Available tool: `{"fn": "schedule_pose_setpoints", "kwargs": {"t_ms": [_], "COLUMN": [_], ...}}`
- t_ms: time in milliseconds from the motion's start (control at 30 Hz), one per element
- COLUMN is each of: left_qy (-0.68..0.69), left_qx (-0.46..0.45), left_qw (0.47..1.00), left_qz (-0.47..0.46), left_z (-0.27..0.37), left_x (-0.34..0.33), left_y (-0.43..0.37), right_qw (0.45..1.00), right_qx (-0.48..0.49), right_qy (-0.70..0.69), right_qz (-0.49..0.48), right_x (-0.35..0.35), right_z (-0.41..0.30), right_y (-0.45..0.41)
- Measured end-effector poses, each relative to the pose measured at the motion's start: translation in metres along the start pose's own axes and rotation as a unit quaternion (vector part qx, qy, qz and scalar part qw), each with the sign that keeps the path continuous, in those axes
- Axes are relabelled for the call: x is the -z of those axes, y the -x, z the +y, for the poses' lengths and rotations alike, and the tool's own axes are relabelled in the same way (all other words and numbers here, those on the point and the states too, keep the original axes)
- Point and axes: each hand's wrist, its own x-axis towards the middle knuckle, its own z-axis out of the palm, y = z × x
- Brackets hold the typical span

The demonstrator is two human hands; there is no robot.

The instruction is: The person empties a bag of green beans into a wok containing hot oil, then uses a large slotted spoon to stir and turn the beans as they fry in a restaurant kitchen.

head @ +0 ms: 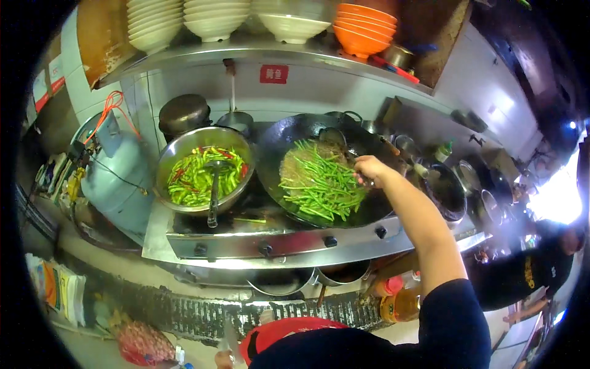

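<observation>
My right hand is closed around the handle of a metal ladle, whose bowl lies at the back of a large black wok. Green beans lie in bubbling liquid in the wok, below and left of that hand. To the left, a steel bowl holds cut green and red peppers, with a slotted metal spoon resting in it. At the bottom edge my left hand shows only in part, beside something clear; its grip is unclear.
A gas cylinder stands left of the stove. Stacked white bowls and orange bowls fill the shelf above. Pots crowd the right side. An oil bottle stands below. Another person in dark clothing is at the right.
</observation>
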Motion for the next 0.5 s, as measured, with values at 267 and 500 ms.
{"fn": "schedule_pose_setpoints", "kwargs": {"t_ms": [267,500], "left_qy": [-0.052,-0.131], "left_qx": [0.022,-0.112], "left_qw": [0.998,0.983], "left_qz": [-0.033,-0.058], "left_z": [-0.034,0.008], "left_x": [0.0,0.001], "left_y": [0.015,-0.039], "right_qw": [0.928,0.726], "right_qx": [0.217,0.357], "right_qy": [0.289,0.588], "right_qz": [-0.088,-0.008], "right_x": [-0.028,0.023], "right_z": [-0.014,-0.002], "right_y": [0.052,0.161]}}
